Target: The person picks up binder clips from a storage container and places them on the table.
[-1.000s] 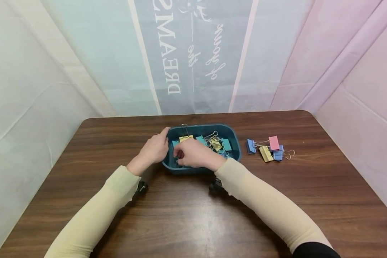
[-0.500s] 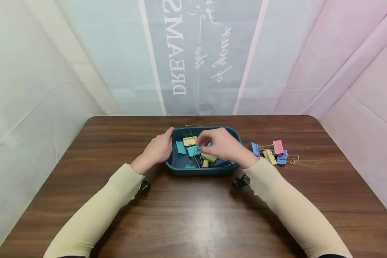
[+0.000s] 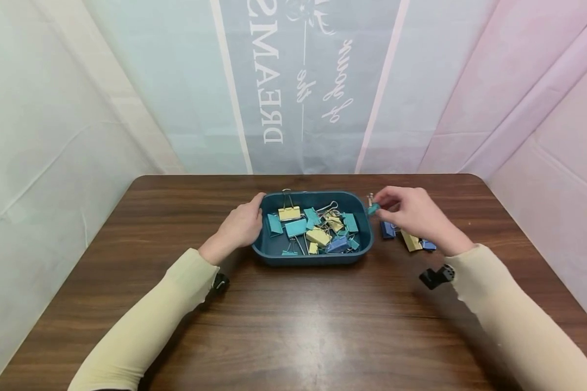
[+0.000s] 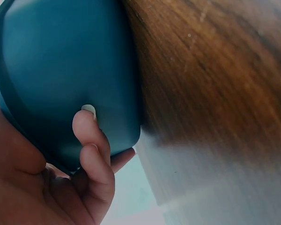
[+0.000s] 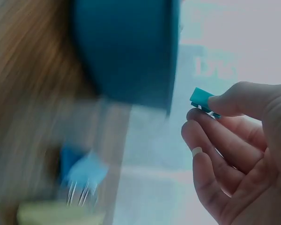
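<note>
A dark teal plastic bin [image 3: 313, 260] holds several teal, yellow and blue binder clips. At its left end my left hand [image 3: 241, 224] grips the rim; in the left wrist view the fingers curl against the outer wall [image 4: 61, 61]. Just beyond the bin's right end, my right hand [image 3: 416, 212] pinches a small teal binder clip [image 3: 373, 208] between thumb and fingertips. The same teal clip [image 5: 201, 97] shows in the right wrist view, raised off the table. Inside the bin, a yellow clip [image 3: 289, 213] stands near the back wall with a handle reaching above the rim.
Right of the bin a small group lies on the brown wooden table [image 3: 303, 320]: a blue clip [image 3: 388, 229], a yellow clip [image 3: 411, 240] and another blue clip [image 3: 428, 245]. My right hand partly covers this group. Fabric curtains [image 3: 318, 146] hang behind the table.
My right hand has come out of the bin and moved right with a teal binder clip, now over the loose clips. The left hand stays on the bin's rim.
</note>
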### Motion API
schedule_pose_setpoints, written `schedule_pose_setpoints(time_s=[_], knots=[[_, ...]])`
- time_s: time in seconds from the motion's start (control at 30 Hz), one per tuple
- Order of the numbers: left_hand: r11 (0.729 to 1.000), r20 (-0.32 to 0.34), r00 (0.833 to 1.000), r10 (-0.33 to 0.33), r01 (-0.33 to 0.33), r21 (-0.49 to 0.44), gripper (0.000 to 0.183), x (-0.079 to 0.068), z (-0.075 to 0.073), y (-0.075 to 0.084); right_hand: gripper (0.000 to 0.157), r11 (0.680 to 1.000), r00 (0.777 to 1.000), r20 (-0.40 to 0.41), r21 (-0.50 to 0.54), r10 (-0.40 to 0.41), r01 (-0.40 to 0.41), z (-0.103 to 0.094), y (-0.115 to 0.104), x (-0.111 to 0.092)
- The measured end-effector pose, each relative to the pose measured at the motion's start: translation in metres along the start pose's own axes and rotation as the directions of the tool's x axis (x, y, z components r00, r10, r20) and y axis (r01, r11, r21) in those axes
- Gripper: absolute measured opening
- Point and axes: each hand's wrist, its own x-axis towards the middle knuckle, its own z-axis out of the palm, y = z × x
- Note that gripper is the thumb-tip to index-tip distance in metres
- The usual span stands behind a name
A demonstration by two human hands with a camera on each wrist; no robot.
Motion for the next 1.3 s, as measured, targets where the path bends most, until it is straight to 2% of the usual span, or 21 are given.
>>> schedule_pose_setpoints(time_s=[0.27, 0.5, 0.77, 1.07, 1.3], knots=[[1.000, 0.012, 1.000, -0.023, 0.023, -0.006, 0.050, 0.000, 0.000, 0.002, 0.020, 0.984, 0.994, 0.048, -0.156, 0.098, -0.090, -0.011, 0.038, -0.021], [1.000, 0.016, 1.000, -0.026, 0.026, -0.002, 0.051, 0.000, 0.000, 0.003, 0.020, 0.974, 0.993, 0.078, -0.214, 0.094, -0.075, -0.008, 0.052, -0.024], [1.000, 0.011, 1.000, -0.020, 0.020, -0.008, 0.050, -0.002, -0.001, 0.003, 0.017, 0.973, 0.991, 0.115, -0.226, 0.065, -0.037, -0.006, 0.052, -0.023], [1.000, 0.007, 1.000, -0.024, 0.024, -0.007, 0.050, -0.001, -0.002, 0.003, 0.013, 0.972, 0.994, 0.106, -0.234, 0.039, -0.013, -0.006, 0.050, -0.022], [1.000, 0.001, 1.000, -0.018, 0.018, -0.005, 0.050, -0.001, 0.000, 0.002, 0.013, 0.975, 0.996, 0.086, -0.223, 0.021, -0.001, -0.005, 0.035, -0.020]])
